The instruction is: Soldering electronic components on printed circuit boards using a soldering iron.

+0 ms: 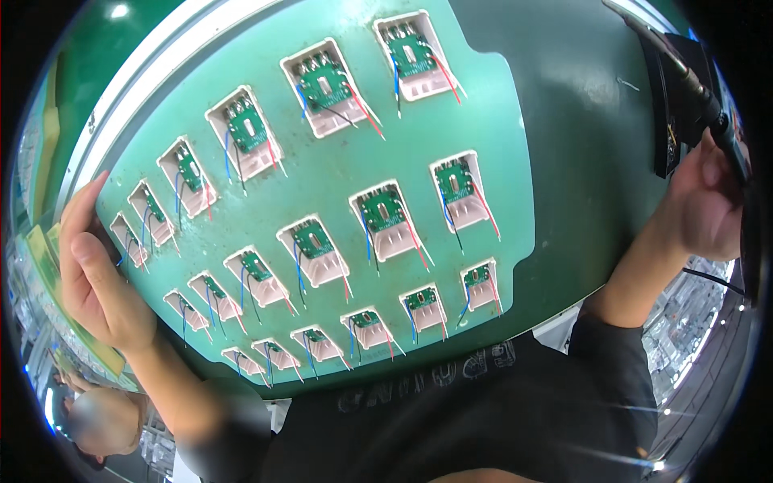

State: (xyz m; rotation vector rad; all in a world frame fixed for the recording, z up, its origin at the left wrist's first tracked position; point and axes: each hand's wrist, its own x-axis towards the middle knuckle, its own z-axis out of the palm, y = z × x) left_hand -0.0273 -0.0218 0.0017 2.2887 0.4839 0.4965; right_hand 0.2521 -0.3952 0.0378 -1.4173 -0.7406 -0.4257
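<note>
A light green board (322, 177) carries rows of small white plastic housings (324, 121). Each housing holds a green circuit board (384, 208) with red, blue, black and white wires hanging out. At the board's left edge is my left hand (109, 294), its fingers curved along the rim and gripping it, the thumb on the near side. Over on the right, my right hand (713, 193) is wrapped round the dark handle of a soldering iron (684, 74). The iron's metal tip points up and away to the left, clear of the housings.
Beneath the board lies a dark green work surface (572, 153). A black stand (672, 121) is beside the iron at the right, and a black cable (713, 279) runs below my right hand. Another person (105, 419) is at the lower left, near yellow-green trays (76, 310).
</note>
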